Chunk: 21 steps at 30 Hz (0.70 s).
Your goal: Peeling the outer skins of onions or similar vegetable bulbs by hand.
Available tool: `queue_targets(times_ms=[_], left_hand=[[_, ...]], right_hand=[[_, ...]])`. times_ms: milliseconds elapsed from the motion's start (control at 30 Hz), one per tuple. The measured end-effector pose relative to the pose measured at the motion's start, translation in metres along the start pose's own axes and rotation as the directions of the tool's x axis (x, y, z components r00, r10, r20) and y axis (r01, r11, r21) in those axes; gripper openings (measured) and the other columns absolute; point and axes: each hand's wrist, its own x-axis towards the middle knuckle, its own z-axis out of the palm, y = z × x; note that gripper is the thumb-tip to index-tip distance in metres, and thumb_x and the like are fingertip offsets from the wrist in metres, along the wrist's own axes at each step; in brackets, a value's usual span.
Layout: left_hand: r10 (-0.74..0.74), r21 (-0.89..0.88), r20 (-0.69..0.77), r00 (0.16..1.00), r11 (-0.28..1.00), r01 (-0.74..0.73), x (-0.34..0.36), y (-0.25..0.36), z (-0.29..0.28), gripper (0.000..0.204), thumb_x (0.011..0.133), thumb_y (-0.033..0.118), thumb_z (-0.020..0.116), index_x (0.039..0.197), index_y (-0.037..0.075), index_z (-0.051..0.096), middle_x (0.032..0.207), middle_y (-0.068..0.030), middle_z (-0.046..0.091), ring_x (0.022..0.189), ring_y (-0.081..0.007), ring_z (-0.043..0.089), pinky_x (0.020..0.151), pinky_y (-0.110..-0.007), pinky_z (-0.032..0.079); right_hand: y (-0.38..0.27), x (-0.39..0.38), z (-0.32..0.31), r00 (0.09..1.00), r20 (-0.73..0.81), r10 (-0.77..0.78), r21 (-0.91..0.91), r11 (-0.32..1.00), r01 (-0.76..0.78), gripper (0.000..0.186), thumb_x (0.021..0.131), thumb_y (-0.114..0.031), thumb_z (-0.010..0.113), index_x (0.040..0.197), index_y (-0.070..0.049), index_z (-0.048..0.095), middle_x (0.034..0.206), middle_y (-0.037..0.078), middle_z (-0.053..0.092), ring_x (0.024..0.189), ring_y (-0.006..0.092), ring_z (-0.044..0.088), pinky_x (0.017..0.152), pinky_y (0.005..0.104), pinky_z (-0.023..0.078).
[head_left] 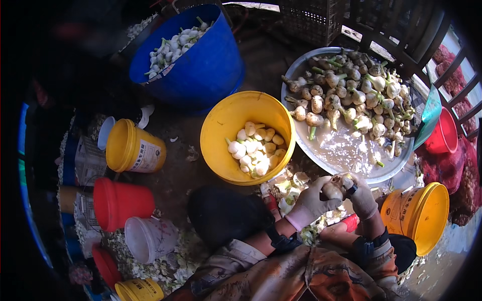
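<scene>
Both gloved hands' grip [335,193] clasps a round, papery garlic bulb [332,190].

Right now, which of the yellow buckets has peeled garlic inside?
The large open yellow bucket in the middle, beside the metal tray. White bulbs lie in it. The yellow bucket at the right shows nothing inside, and the left one lies on its side.

Both gloved hands up front, left hand [312,199] and right hand [360,196] curled shut, fingertips nearly touching, wrists bent inward.
</scene>
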Motion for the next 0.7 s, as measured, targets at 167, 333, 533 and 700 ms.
queue_targets(times_ms=[167, 333, 533, 700], left_hand=[[0.204, 0.202, -0.172, 0.964, 0.965, -0.168, -0.010, 0.023, 0.007, 0.077, 0.067, 0.027, 0.082, 0.131, 0.006, 0.046, 0.115, -0.0151, 0.058, 0.104, -0.0296, 0.060, 0.086, -0.038, 0.050], [0.125, -0.149, -0.147, 0.981, 0.978, -0.147, -0.011, 0.008, -0.011, 0.082, 0.068, 0.034, 0.085, 0.131, -0.001, 0.045, 0.122, -0.0135, 0.054, 0.111, -0.0219, 0.056, 0.093, -0.033, 0.047], [0.083, -0.491, 0.048, 0.995, 0.870, -0.048, -0.010, 0.007, -0.019, 0.085, 0.068, 0.047, 0.083, 0.130, -0.001, 0.048, 0.121, -0.0136, 0.056, 0.111, -0.0203, 0.055, 0.097, -0.032, 0.044], [0.284, 0.135, -0.171, 0.943, 0.955, -0.263, -0.018, 0.020, -0.016, 0.080, 0.068, 0.035, 0.085, 0.130, 0.000, 0.048, 0.121, -0.0145, 0.057, 0.111, -0.0228, 0.057, 0.093, -0.034, 0.047]], right_hand=[[-0.006, -0.007, 0.012, 0.973, -0.037, -0.229, -0.087, 0.971, 0.225, 0.021, 0.092, -0.019, 0.061, 0.101, -0.001, 0.064, 0.085, 0.005, 0.065, 0.080, 0.0116, 0.059, 0.071, 0.0295, 0.048], [-0.024, -0.024, 0.017, 0.928, -0.021, -0.372, -0.058, 0.927, 0.370, 0.016, 0.092, -0.011, 0.059, 0.101, 0.001, 0.064, 0.080, 0.001, 0.063, 0.078, 0.0101, 0.057, 0.069, 0.0269, 0.046], [-0.029, -0.037, 0.000, 0.975, 0.088, -0.204, -0.117, 0.970, 0.214, 0.017, 0.092, -0.012, 0.061, 0.103, 0.001, 0.064, 0.076, 0.000, 0.059, 0.070, 0.0067, 0.053, 0.064, 0.0231, 0.044], [-0.039, -0.038, 0.031, 0.982, -0.045, -0.182, -0.089, 0.980, 0.177, 0.017, 0.091, -0.013, 0.063, 0.101, 0.001, 0.067, 0.077, 0.000, 0.060, 0.072, 0.0049, 0.053, 0.064, 0.0220, 0.044]])
